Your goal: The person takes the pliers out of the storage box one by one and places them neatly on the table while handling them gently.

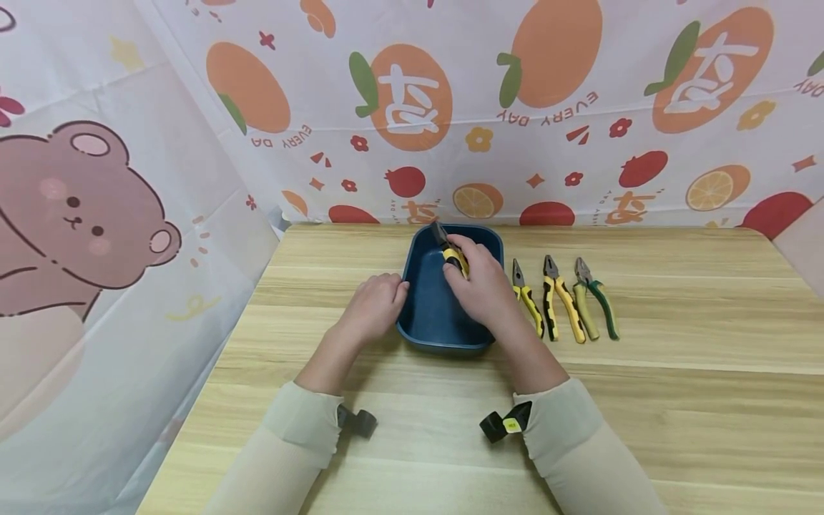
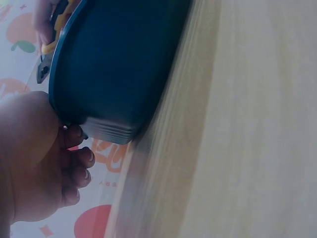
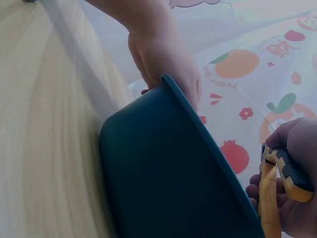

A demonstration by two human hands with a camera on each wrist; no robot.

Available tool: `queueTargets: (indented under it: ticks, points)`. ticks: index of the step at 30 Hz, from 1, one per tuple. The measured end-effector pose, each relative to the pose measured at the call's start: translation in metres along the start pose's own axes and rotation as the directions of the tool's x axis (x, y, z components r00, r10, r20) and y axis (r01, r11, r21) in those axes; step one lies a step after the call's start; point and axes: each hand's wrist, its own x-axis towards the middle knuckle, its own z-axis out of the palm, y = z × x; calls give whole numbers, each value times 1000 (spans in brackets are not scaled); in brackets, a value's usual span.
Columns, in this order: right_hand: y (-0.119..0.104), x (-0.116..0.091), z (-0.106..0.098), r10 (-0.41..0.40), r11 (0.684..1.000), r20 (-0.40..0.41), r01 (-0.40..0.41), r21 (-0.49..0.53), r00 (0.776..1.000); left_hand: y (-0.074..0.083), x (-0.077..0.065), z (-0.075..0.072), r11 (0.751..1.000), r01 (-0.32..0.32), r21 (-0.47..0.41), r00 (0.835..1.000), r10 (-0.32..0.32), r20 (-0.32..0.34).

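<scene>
A dark blue plastic bin stands on the wooden table in the head view. My left hand grips its left rim, with curled fingers outside the wall in the left wrist view. Over the bin's far right part, my right hand holds pliers with yellow-and-black handles. Their metal head points up toward the far rim. In the right wrist view the pliers' two handles stand apart in the right hand, above the bin's rim. The bin's right side is partly hidden by that hand.
Right of the bin lie long-nose pliers, partly hidden by my right forearm, then yellow-and-black pliers and green-handled pliers. A printed cloth hangs behind the table's far edge.
</scene>
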Motion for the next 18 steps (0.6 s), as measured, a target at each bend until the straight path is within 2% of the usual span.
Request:
queueTargets:
  ticks: [18]
  points:
    - [16, 3, -21, 32, 999, -9, -33, -27, 999, 0, -2, 2, 1000, -5, 10, 1000, 5, -14]
